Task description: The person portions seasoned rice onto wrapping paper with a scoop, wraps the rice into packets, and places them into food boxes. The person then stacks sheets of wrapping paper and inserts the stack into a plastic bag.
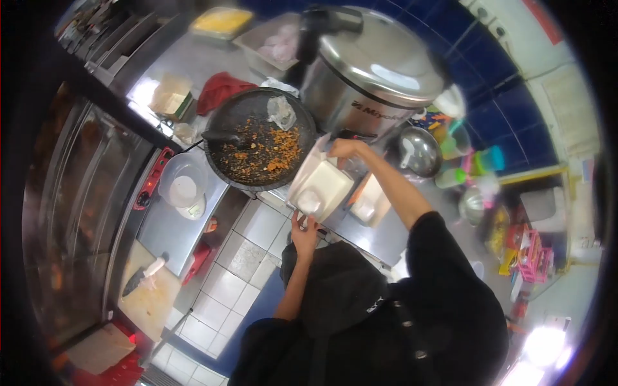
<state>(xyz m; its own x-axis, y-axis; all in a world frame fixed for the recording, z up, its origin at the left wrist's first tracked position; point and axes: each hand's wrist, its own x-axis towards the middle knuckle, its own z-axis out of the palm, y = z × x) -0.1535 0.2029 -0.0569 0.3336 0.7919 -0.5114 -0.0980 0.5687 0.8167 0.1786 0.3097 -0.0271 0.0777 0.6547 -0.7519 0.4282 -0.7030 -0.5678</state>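
Cream-coloured and rectangular, an open tub sits between the person's two hands, just beside a wide black mortar at the edge of the steel bench. The right hand is closed on the tub's far end, while the left hand has its fingers at the near corner; whether those fingers grip it or only touch it cannot be told. The hands are apart, with the tub spanning the space between them. A whitish lump lies inside at the near end, its exact nature unclear. Beside the tub, on the side away from the mortar, stands a second pale container with a similar white lump in it. The mortar holds orange-brown crumbly bits, a dark pestle and a crumpled clear plastic bag. Beyond the tub rises a large lidded steel cooker marked "Miyako", with a shiny metal bowl near it. A red cloth lies against the far side of the mortar. On a separate metal surface stands a clear round bowl.
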